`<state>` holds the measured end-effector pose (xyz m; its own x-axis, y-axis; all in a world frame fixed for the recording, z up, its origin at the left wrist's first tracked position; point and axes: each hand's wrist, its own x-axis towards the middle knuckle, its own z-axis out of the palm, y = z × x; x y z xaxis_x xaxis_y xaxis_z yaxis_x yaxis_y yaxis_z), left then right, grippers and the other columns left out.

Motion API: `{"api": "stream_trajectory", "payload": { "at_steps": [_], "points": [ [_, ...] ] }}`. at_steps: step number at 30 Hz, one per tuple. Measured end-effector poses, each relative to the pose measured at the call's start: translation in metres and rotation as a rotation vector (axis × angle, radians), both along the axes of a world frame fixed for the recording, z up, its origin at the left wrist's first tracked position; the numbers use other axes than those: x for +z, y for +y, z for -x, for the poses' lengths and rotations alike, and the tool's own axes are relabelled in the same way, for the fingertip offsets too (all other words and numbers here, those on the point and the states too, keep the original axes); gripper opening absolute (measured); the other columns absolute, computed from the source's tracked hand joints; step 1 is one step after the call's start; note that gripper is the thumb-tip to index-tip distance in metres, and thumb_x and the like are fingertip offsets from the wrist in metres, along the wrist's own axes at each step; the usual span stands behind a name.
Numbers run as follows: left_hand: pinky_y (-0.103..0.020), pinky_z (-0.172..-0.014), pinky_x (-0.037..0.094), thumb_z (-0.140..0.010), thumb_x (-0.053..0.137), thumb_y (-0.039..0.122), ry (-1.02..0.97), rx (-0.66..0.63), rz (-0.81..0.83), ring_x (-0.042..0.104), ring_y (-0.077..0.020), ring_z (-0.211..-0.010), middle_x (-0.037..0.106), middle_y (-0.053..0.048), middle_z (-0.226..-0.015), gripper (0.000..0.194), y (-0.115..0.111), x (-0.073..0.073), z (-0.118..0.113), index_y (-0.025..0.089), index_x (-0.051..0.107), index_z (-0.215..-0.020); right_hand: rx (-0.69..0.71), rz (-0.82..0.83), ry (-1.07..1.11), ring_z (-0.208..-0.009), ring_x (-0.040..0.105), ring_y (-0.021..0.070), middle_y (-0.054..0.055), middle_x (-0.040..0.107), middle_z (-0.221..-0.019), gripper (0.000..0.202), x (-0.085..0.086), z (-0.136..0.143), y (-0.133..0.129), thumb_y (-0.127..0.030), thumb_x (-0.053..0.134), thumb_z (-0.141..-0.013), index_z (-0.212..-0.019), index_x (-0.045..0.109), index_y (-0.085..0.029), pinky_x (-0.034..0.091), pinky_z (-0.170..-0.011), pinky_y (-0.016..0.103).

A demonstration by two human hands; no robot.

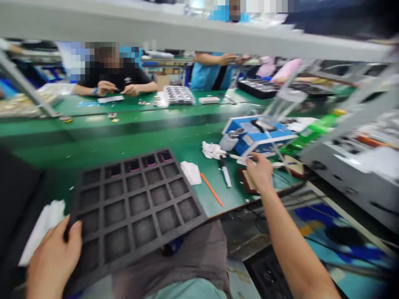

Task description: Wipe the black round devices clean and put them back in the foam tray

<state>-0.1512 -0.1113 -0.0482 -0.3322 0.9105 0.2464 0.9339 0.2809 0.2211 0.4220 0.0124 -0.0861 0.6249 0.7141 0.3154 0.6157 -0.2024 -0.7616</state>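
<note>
My left hand (54, 253) grips the left edge of a black foam tray (141, 169), thumb on top. The tray is tilted over the front edge of the green bench, and its far row of pockets holds several small dark square pieces (151, 160) with pinkish rims. My right hand (260, 169) is reached out over the bench with its fingers pinched together beside a thin pale strip (238, 158); blur hides what is between them. Just under that hand lies a dark red block (248, 181). A black-and-white pen-like tool (225, 171) lies to its left.
An orange stick (212, 189), a white wipe (191, 172) and a small white bottle (229, 140) are on the bench. Behind stands a blue box (258, 135); a grey machine (358, 174) is at right. A shelf bar (187, 35) crosses above. Co-workers sit opposite.
</note>
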Motion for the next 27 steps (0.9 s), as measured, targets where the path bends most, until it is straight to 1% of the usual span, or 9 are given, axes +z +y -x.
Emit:
{"api": "stream_trajectory", "payload": {
  "at_steps": [2, 3, 7, 9, 12, 17, 21, 24, 27],
  "points": [
    [-0.059, -0.097, 0.059, -0.095, 0.024, 0.057, -0.042, 0.058, 0.027, 0.072, -0.0451, -0.116, 0.076, -0.023, -0.122, 0.075, -0.008, -0.005, -0.005, 0.01, 0.068, -0.134, 0.01, -0.013, -0.109, -0.125, 0.062, 0.0384, 0.025, 0.072, -0.125, 0.034, 0.003, 0.016, -0.014, -0.026, 0.062, -0.087, -0.116, 0.072, -0.01, 0.038, -0.115, 0.058],
    [-0.057, -0.101, 0.058, -0.096, 0.024, 0.053, -0.049, 0.066, 0.033, 0.071, -0.0436, -0.12, 0.073, -0.025, -0.128, 0.075, -0.011, -0.007, -0.007, 0.005, 0.068, -0.133, 0.041, -0.023, -0.152, -0.12, 0.064, 0.0384, 0.025, 0.072, -0.124, 0.04, 0.002, 0.028, -0.021, -0.03, 0.06, -0.087, -0.118, 0.072, -0.01, 0.041, -0.112, 0.057],
    [-0.049, -0.107, 0.055, -0.1, 0.034, 0.04, -0.068, 0.091, 0.053, 0.07, -0.0359, -0.125, 0.072, -0.019, -0.135, 0.058, -0.013, -0.008, -0.02, 0.01, 0.066, -0.138, 0.31, 0.001, -0.163, -0.073, 0.069, 0.0269, 0.013, 0.078, -0.092, 0.052, -0.013, 0.096, -0.054, -0.056, 0.061, -0.086, -0.117, 0.075, -0.016, 0.055, -0.077, 0.043],
    [-0.052, -0.107, 0.054, -0.101, 0.04, 0.032, -0.103, 0.056, 0.006, 0.069, -0.0386, -0.125, 0.071, -0.023, -0.135, 0.054, -0.011, -0.009, -0.027, 0.004, 0.063, -0.14, 0.446, 0.028, -0.136, -0.068, 0.069, 0.0246, 0.012, 0.079, -0.088, 0.055, -0.021, 0.132, -0.07, -0.064, 0.059, -0.086, -0.108, 0.077, -0.017, 0.054, -0.07, 0.039],
    [-0.044, -0.107, 0.054, -0.101, 0.048, 0.028, -0.115, 0.093, -0.014, 0.07, -0.0327, -0.125, 0.072, -0.016, -0.137, 0.047, -0.008, -0.007, -0.031, 0.012, 0.064, -0.141, 0.531, 0.051, -0.114, -0.07, 0.072, 0.0263, 0.014, 0.08, -0.087, 0.063, -0.029, 0.161, -0.082, -0.072, 0.053, -0.087, -0.103, 0.079, -0.016, 0.054, -0.07, 0.039],
    [-0.034, -0.094, 0.057, -0.104, 0.047, 0.038, -0.112, 0.184, -0.038, 0.077, -0.022, -0.101, 0.079, -0.008, -0.124, 0.043, -0.031, 0.014, -0.015, 0.021, 0.067, -0.138, 0.431, 0.085, -0.031, -0.071, 0.076, 0.0315, 0.014, 0.081, -0.09, 0.048, -0.022, 0.144, -0.068, -0.063, 0.054, -0.09, -0.111, 0.076, -0.026, 0.059, -0.068, 0.047],
    [-0.055, -0.084, 0.056, -0.097, 0.04, 0.041, -0.002, 0.317, -0.066, 0.074, -0.0453, -0.106, 0.076, -0.027, -0.118, 0.059, -0.051, 0.029, -0.006, 0.005, 0.065, -0.137, 0.463, 0.19, -0.25, -0.084, 0.076, 0.0348, 0.014, 0.081, -0.099, 0.026, -0.002, 0.126, -0.05, -0.042, 0.056, -0.089, -0.104, 0.075, -0.031, 0.057, -0.08, 0.052],
    [-0.055, -0.071, 0.054, -0.095, 0.033, 0.055, 0.134, 0.384, 0.067, 0.072, -0.0493, -0.104, 0.073, -0.018, -0.125, 0.058, -0.045, 0.03, -0.002, 0.03, 0.063, -0.138, 0.435, 0.256, -0.288, -0.098, 0.074, 0.0307, 0.009, 0.08, -0.109, 0.025, 0.009, 0.124, -0.027, -0.036, 0.059, -0.092, -0.11, 0.075, -0.027, 0.056, -0.086, 0.043],
    [-0.054, -0.065, 0.051, -0.089, 0.035, 0.05, 0.181, 0.344, 0.206, 0.071, -0.0536, -0.099, 0.069, -0.021, -0.123, 0.055, -0.034, 0.029, -0.009, 0.03, 0.059, -0.134, 0.462, 0.315, -0.316, -0.104, 0.073, 0.0283, 0.009, 0.076, -0.117, 0.032, 0.013, 0.132, -0.009, -0.038, 0.062, -0.095, -0.121, 0.073, -0.023, 0.053, -0.088, 0.037]
  ]
}}
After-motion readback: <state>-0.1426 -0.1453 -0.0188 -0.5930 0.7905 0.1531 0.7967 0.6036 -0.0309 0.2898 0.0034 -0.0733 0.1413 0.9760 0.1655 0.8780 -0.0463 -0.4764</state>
